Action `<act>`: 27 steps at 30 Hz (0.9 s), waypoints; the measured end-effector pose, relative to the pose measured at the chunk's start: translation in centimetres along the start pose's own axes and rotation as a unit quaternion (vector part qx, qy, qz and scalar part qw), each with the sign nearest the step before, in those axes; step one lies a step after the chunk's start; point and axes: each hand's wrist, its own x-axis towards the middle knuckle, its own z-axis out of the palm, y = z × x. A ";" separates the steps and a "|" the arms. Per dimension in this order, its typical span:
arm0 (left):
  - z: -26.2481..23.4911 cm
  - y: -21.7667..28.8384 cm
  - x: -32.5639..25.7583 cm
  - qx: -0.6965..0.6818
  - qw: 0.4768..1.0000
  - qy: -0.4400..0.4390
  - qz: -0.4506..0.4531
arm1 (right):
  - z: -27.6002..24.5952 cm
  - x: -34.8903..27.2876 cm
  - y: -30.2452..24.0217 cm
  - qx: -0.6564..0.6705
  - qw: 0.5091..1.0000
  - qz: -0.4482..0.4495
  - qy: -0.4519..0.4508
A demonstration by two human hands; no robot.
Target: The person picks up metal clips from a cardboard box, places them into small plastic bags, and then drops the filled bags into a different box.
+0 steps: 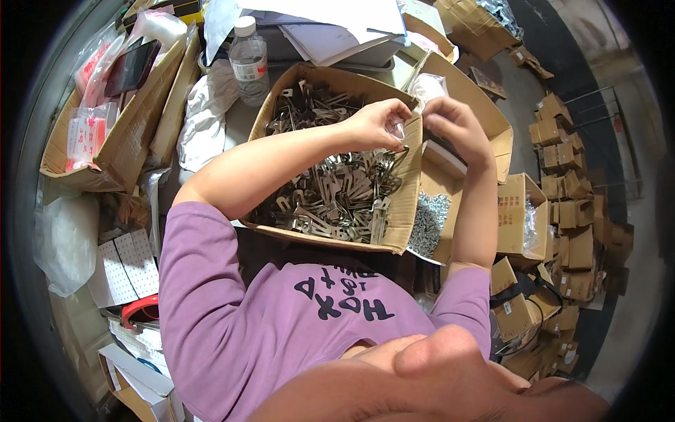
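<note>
A large cardboard box (404, 211) in front of me holds a heap of slotted flat metal pieces (337, 193). Over its right side, my left hand (376, 125) is closed on a small clear plastic bag (396, 129). My right hand (460, 130) is just to the right, above the box's edge, with its fingers curled and pinched; what they hold, if anything, is hidden. Beyond its fingertips lies a bunch of clear plastic bags (430, 86). Small silvery metal parts, perhaps screws (430, 224), fill a carton below my right forearm.
A water bottle (249, 63) stands behind the box's left corner, beside crumpled white cloth or plastic (204, 123). Papers (330, 35) are stacked at the back. At left, a phone (132, 67) rests on a carton (130, 158) of bagged goods. Many small cartons (562, 148) are piled on the right.
</note>
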 end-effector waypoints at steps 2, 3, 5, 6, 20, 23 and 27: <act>0.1 -0.2 -0.2 0.012 1.000 0.002 -0.001 | 2.2 -0.5 -1.1 -0.035 0.998 0.028 -0.038; 0.2 -0.3 -0.2 0.012 1.000 -0.009 0.001 | 3.3 -0.3 -0.5 -0.029 0.999 -0.001 -0.023; 0.6 -0.4 -0.2 -0.022 0.999 -0.026 0.027 | 4.0 -0.2 -0.7 -0.087 0.996 -0.014 0.008; 0.6 -0.3 -0.2 -0.022 0.999 -0.026 0.028 | 4.2 -0.2 -0.6 -0.113 0.993 -0.017 0.029; -0.2 0.6 -0.3 -0.241 0.966 -0.075 -0.048 | 4.2 -1.5 -0.6 -0.309 0.941 -0.119 0.069; -0.3 0.0 0.2 -0.226 0.973 -0.017 -0.028 | 3.9 -1.6 -0.3 -0.271 0.948 -0.115 0.121; -0.5 1.3 -0.3 -0.163 0.986 0.033 -0.016 | 3.5 -1.8 0.7 -0.224 0.958 -0.067 0.167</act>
